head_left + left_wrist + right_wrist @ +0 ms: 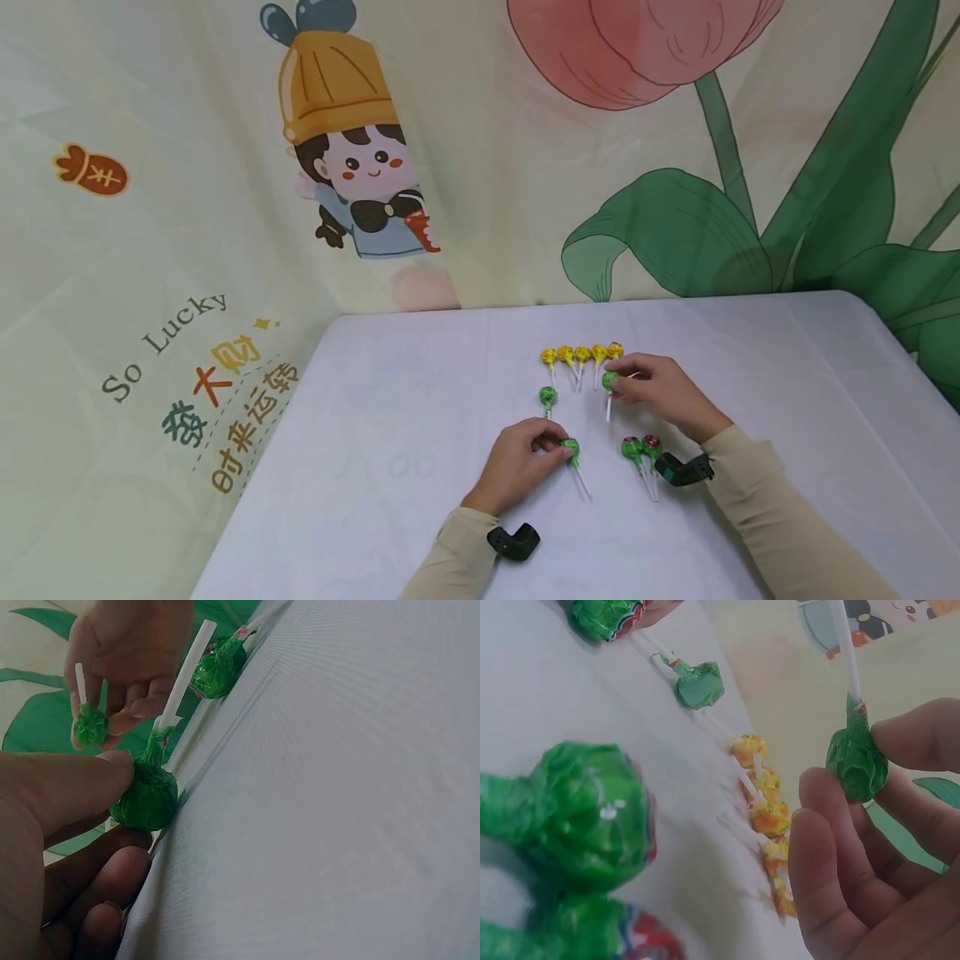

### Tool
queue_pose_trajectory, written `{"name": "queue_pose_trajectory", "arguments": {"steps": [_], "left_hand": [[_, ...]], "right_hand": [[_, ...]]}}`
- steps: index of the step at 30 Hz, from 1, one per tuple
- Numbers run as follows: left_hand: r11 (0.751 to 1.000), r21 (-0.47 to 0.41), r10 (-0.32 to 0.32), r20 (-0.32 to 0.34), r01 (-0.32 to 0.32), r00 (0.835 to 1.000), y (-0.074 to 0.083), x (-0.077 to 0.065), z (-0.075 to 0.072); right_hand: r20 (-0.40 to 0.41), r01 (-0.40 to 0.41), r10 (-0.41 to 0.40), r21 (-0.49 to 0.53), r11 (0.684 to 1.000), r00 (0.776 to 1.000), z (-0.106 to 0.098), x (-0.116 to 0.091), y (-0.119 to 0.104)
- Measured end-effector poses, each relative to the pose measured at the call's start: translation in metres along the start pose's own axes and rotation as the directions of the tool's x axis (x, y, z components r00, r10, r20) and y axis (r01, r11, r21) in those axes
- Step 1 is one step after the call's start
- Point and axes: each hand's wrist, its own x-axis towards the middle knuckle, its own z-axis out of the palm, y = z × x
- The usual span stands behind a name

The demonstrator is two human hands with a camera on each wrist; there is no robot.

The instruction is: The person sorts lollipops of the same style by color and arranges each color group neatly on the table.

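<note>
- Pinching the green left pop (572,450) by its head, the left hand (517,467) is nearest, well in front of the yellow row (582,355); its thumb and fingers close to the head's width, likely because the head grips surest and leaves the stick free. Whether this pop touches the table (360,417) is hard to tell.
- Paired pops (632,448), also green, lie in front of the row's right end, heads side by side, held by neither hand.
- Just before that same end, the right hand (663,392) pinches the right pop (610,382) likewise, thumb against fingers.
- One single pop (548,397), green, lies just in front of the row's left end, beyond the left hand.
- Farthest, the row's five pops point their sticks toward the person, probably keeping the heads aligned.
</note>
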Motion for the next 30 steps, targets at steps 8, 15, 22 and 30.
{"name": "queue_pose_trajectory", "arguments": {"steps": [8,15,22,30], "left_hand": [[1.0,-0.009,0.006,0.015,-0.006,1.0,0.002,0.001,-0.001],[1.0,-0.013,0.009,0.019,-0.009,1.0,0.0,0.0,-0.001],[1.0,0.004,0.017,0.016,-0.017,1.0,-0.001,0.0,-0.001],[1.0,-0.001,0.021,0.016,-0.021,1.0,-0.002,0.0,0.001]], "right_hand": [[0.009,0.048,-0.048,0.001,0.999,0.999,0.009,0.012,-0.006],[0.022,0.035,-0.034,-0.035,0.999,0.999,0.015,0.02,-0.007],[0.017,0.043,-0.042,-0.121,0.992,0.999,0.017,0.028,-0.008],[0.015,0.041,-0.039,-0.172,0.984,0.999,0.023,0.031,-0.012]]}}
